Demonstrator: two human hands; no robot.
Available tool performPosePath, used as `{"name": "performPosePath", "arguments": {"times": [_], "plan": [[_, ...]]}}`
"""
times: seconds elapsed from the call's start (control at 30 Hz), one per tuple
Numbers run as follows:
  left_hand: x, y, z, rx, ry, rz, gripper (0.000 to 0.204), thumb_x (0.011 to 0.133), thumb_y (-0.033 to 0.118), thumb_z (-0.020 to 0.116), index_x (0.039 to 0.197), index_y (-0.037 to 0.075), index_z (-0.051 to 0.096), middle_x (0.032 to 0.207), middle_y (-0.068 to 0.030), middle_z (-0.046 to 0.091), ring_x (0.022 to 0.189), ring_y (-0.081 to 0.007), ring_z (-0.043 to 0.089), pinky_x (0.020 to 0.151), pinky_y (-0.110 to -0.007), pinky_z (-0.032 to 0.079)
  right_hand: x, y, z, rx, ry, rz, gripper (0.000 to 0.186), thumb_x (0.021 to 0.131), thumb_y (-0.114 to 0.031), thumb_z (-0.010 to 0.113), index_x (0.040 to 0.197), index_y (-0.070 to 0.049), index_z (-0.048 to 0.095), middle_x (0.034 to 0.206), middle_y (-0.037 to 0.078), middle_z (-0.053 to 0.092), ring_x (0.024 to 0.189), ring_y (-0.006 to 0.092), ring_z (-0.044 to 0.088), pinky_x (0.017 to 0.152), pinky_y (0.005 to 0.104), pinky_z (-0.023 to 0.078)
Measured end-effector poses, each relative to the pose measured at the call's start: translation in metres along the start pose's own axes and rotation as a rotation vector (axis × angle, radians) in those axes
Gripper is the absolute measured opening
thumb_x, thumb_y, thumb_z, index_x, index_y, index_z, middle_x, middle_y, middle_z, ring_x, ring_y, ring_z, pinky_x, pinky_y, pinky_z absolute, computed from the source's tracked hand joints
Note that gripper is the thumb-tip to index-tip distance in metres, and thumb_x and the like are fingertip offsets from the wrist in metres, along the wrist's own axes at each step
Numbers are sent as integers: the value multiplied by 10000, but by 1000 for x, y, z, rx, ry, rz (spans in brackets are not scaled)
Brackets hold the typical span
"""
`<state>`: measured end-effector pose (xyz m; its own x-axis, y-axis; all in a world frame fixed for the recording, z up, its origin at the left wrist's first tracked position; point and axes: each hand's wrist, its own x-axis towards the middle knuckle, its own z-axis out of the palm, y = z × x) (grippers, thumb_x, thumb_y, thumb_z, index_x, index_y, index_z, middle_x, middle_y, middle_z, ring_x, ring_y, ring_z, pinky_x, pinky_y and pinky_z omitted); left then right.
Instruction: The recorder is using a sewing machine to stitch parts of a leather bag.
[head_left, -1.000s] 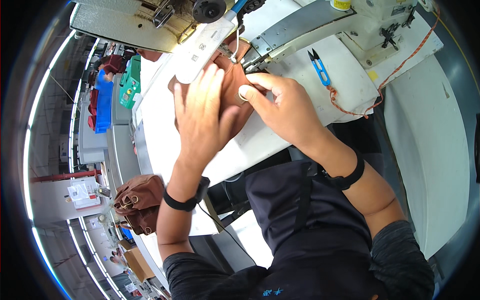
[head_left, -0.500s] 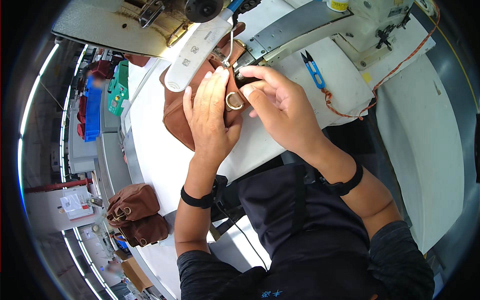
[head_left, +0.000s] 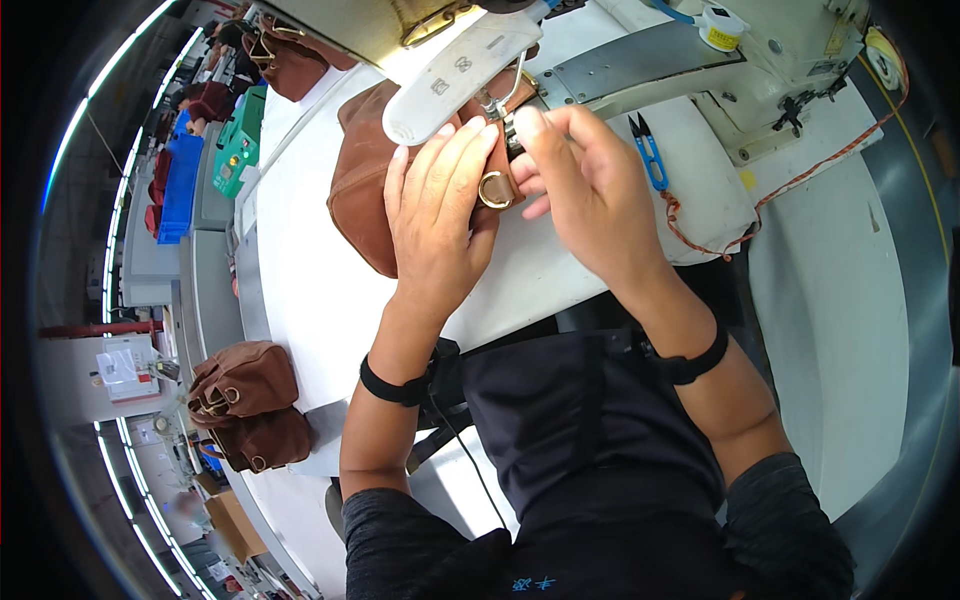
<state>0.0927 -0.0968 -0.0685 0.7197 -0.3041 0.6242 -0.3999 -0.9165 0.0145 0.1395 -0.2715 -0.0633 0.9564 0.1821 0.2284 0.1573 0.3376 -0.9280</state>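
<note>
A brown leather bag (head_left: 365,190) sits at the sewing machine's needle area, partly beneath a white lamp-like arm (head_left: 460,80). My left hand (head_left: 440,200) lies on the bag with its fingers stretched toward the presser foot (head_left: 499,104). Beside its fingertips, a gold-coloured ring (head_left: 494,190) hangs on a leather tab at the bag's edge. My right hand (head_left: 595,190) is at that edge, right of the presser foot. Its fingers are curled and the thumb is up against the machine part there; what lies between them is hidden.
Blue thread snips (head_left: 650,155) with an orange cord (head_left: 690,235) lie on the machine bed's right side. Two more brown bags (head_left: 245,385) stand at lower left. A green case (head_left: 240,140) and a blue bin (head_left: 180,190) are farther left. The machine arm (head_left: 640,70) crosses behind my hands.
The view has shifted, so the bag and machine appear farther right. My right hand has drawn its fingers in, with the thumb now up by the presser foot. My left hand stays on the bag.
</note>
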Motion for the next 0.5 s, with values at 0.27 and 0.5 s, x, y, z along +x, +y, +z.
{"name": "performPosePath", "arguments": {"times": [0.27, 0.5], "plan": [[1, 1, -3, -34, -11, -33, 737, 736, 5, 725, 1455, 106, 598, 1454, -78, 652, 1382, -290, 579, 1216, -520, 323, 13, 0, 2, -35, -15, 174, 409, 1074, -320, 638, 856, 24, 674, 744, 77, 688, 615, 107, 663, 539, 256, 552], [5, 13, -4, -20, 6, -41, 755, 736, 16, 738, 1472, 82, 582, 1466, -114, 641, 1382, -321, 573, 1181, -489, 378, -14, 13, -1, 18, -71, 36, 273, 1079, -219, 620, 1128, 5, 767, 879, 1, 711, 732, 39, 569, 633, 194, 440]]}}
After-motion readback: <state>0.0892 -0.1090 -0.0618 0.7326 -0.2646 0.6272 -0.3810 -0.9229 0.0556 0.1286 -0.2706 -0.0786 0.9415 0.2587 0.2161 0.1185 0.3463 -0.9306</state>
